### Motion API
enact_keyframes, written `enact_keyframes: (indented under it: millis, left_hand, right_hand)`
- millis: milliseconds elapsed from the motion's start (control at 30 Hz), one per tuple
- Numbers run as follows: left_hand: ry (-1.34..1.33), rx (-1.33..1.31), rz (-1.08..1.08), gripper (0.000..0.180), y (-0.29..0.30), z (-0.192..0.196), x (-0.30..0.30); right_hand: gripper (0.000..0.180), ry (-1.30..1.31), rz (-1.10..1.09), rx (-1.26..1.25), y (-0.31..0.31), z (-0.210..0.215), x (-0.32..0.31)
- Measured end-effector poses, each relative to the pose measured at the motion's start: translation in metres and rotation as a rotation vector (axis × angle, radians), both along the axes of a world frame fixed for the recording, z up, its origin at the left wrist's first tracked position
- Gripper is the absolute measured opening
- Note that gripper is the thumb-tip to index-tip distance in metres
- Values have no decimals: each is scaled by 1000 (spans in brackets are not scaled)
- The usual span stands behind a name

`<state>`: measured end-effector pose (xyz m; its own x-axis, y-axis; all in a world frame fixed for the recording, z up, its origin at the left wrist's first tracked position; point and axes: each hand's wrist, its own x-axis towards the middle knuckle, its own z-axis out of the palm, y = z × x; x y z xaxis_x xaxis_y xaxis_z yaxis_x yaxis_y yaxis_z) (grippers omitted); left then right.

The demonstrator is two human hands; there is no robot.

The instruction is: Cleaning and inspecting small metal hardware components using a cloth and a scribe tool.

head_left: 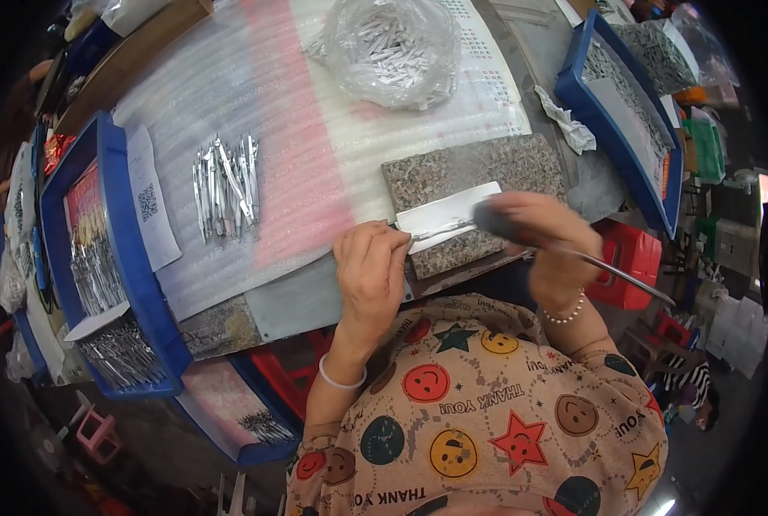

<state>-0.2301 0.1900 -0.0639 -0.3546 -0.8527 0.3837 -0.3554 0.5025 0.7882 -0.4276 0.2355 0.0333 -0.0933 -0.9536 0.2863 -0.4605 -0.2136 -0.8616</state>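
Note:
A thin silvery metal piece (444, 233) lies across a white sheet or pad (449, 206) on a speckled stone block (474, 165). At the left end of that piece, my left hand (372, 267) has its fingers closed in a pinch. My right hand (556, 234) grips a tool (625, 277) with a dark rounded end and a slim metal rod pointing away to the lower right. The dark end is smeared by motion and sits over the right part of the metal piece, hiding it; the tool's exact kind cannot be made out.
A clear bag (393, 52) of small silvery pieces stands at the back. Several slim metal pieces (227, 187) lie on the plastic-covered table (289, 172). Blue trays flank the table, left (135, 284) and right (603, 112). Crumpled tissue (566, 120) lies behind the block.

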Motion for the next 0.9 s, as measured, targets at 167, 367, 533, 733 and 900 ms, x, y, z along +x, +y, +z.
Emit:
enact_keyframes:
  millis: [167,367,533,733,900]
  left_hand:
    - [-7,-5,-10,15,-3,1,-4]
    - [-19,-23,-6,14,-1,-1,-4]
    - [-23,-23,-1,14,2,0,-3]
    - [-23,-16,0,13,3,2,-5]
    - [-30,-30,3,14,5,3,-5]
  right_hand:
    - [36,211,71,194,-10,-26,-6]
    - [49,-15,-71,253,11,-20,-28]
    - [50,-198,-122,209,22,-16,-30]
    - [43,-422,-40,288,26,-11,-28]
    - [33,-586,-12,308,29,-14,-26]
